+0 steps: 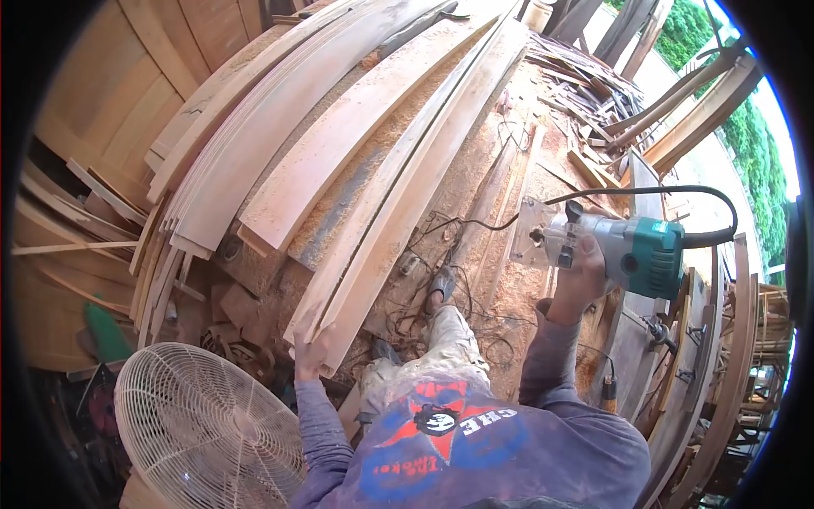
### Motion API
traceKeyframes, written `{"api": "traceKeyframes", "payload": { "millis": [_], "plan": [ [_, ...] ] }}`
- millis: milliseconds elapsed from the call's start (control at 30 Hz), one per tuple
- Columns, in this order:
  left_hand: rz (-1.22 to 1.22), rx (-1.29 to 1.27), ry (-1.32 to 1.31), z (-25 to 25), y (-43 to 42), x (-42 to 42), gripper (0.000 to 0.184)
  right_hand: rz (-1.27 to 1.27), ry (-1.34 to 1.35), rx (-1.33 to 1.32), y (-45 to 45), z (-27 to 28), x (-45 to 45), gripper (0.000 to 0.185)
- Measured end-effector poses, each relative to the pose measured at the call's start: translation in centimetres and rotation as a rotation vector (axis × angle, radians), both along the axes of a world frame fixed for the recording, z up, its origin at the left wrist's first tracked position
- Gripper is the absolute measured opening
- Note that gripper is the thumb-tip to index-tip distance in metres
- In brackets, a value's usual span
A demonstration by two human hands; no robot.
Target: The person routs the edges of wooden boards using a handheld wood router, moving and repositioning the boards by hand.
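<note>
My left hand (314,349) is closed round the near end of a long, narrow wooden board (407,191), beside another plank. At the right, my right hand (583,270) grips a green and silver power router (640,250), held up in the air with its clear base plate (532,236) facing left. A black cord (678,190) loops from the tool. Left of the narrow boards lies a wider plank (331,161) dusted with sawdust, and beyond it a stack of thin boards (246,174).
A round fan (242,428) stands at the lower left. Cords (487,318) and sawdust lie around my feet. Scrap wood (593,93) is piled at the upper right. A drill (660,333) rests on planks at the right. More boards lean against the left wall.
</note>
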State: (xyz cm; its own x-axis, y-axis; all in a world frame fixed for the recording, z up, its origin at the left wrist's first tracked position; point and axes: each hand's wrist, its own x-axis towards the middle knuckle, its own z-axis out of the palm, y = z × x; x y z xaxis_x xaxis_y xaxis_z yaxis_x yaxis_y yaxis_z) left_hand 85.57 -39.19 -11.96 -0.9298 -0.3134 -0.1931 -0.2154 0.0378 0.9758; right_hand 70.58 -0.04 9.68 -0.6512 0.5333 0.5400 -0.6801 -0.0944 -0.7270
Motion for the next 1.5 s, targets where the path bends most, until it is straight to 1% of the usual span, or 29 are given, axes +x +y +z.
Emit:
{"api": "traceKeyframes", "payload": {
  "millis": [33,67,100,167,267,300,333,367,400,433,500,567,633,667,733,767,800,867,900,933,1000,1033,1100,1167,1200,1267,1333,1400,1500],
  "plan": [
    [-0.049,0.049,-0.031,-0.4,-0.2,-0.2,0.053,0.065,0.04,-0.027,0.1,0.5,0.3,0.061],
    [-0.092,0.094,-0.066,-0.8,-0.5,-0.2,0.051,0.069,0.034,-0.031,0.5,0.2,0.4,0.061],
    [-0.152,-0.009,-0.014,-1.3,-0.6,-0.5,0.049,0.034,0.0,-0.015,1.1,-0.4,0.6,0.061],
    [-0.196,-0.048,0.009,-4.5,-0.1,-1.0,0.047,0.027,-0.085,-0.007,1.9,-2.3,1.2,0.06],
    [-0.248,-0.175,0.09,0.6,4.3,-6.8,0.051,0.083,-0.139,0.042,0.4,-4.0,1.1,0.057],
    [-0.292,-0.189,-0.003,1.8,5.1,-9.0,0.051,0.076,-0.155,-0.023,-1.6,-3.9,1.0,0.055],
    [-0.32,-0.191,-0.05,1.7,5.6,-10.8,0.051,0.077,-0.161,-0.024,-3.0,-4.3,0.6,0.055],
    [-0.348,-0.195,-0.097,1.6,6.1,-12.6,0.051,0.032,-0.178,0.042,-4.0,-4.7,0.1,0.055],
    [-0.366,-0.232,0.022,0.8,6.6,-14.1,0.053,-0.017,-0.193,0.112,-5.0,-5.1,-0.3,0.054],
    [-0.38,-0.244,0.083,0.3,6.8,-15.2,0.054,-0.023,-0.239,0.126,-6.3,-5.4,-0.4,0.054],
    [-0.405,-0.228,0.198,-0.6,7.1,-16.7,0.058,-0.001,-0.237,0.172,-8.5,-6.6,-1.5,0.053],
    [-0.417,-0.184,0.244,-1.7,7.1,-17.4,0.06,0.012,-0.283,0.253,-10.7,-7.6,-2.0,0.054],
    [-0.403,-0.196,0.363,-3.2,7.1,-17.4,0.065,0.036,-0.35,0.306,-13.2,-8.1,-2.0,0.055],
    [-0.392,-0.173,0.345,-4.1,7.2,-17.3,0.065,0.048,-0.382,0.334,-14.5,-8.4,-1.9,0.055],
    [-0.373,-0.098,0.381,-5.0,7.4,-17.6,0.064,0.089,-0.312,0.259,-17.0,-8.9,-2.2,0.056],
    [-0.364,-0.133,0.416,-5.4,7.5,-17.8,0.064,0.099,-0.283,0.281,-17.7,-9.4,-2.4,0.058],
    [-0.34,-0.111,0.401,-5.5,7.4,-17.8,0.064,0.118,-0.3,0.306,-18.5,-9.7,-2.6,0.058],
    [-0.349,-0.072,0.415,-5.5,7.4,-17.6,0.066,-0.005,-0.299,0.311,-19.8,-9.9,-2.7,0.063],
    [-0.342,-0.064,0.439,-5.7,7.5,-17.7,0.07,-0.008,-0.326,0.327,-20.3,-9.8,-2.5,0.063],
    [-0.308,-0.043,0.429,-6.0,7.5,-17.6,0.07,0.019,-0.334,0.357,-20.5,-9.9,-2.5,0.063],
    [-0.318,-0.086,0.485,-6.3,7.4,-17.6,0.062,0.003,-0.258,0.357,-20.9,-10.1,-2.9,0.066],
    [-0.283,-0.073,0.476,-6.1,7.2,-17.5,0.062,0.012,-0.205,0.35,-20.9,-10.4,-3.2,0.065],
    [-0.393,-0.082,0.423,-5.6,6.8,-17.3,0.084,0.029,-0.206,0.366,-21.0,-10.5,-3.3,0.062],
    [-0.39,-0.094,0.423,-5.7,6.7,-17.3,0.086,0.028,-0.209,0.369,-21.1,-10.6,-3.2,0.06],
    [-0.409,-0.111,0.431,-5.8,6.7,-17.2,0.089,0.024,-0.247,0.356,-21.0,-10.6,-3.1,0.064],
    [-0.402,-0.114,0.427,-5.8,6.7,-17.2,0.089,0.007,-0.318,0.328,-21.1,-10.5,-3.0,0.071],
    [-0.398,-0.123,0.428,-5.8,6.8,-17.3,0.09,0.002,-0.312,0.331,-21.9,-10.1,-3.0,0.072],
    [-0.363,-0.075,0.454,-5.8,6.9,-17.3,0.087,-0.004,-0.303,0.327,-22.2,-10.2,-3.0,0.073],
    [-0.357,-0.067,0.459,-5.8,7.0,-17.4,0.089,0.005,-0.298,0.298,-22.3,-10.3,-3.0,0.074]
  ]
}}
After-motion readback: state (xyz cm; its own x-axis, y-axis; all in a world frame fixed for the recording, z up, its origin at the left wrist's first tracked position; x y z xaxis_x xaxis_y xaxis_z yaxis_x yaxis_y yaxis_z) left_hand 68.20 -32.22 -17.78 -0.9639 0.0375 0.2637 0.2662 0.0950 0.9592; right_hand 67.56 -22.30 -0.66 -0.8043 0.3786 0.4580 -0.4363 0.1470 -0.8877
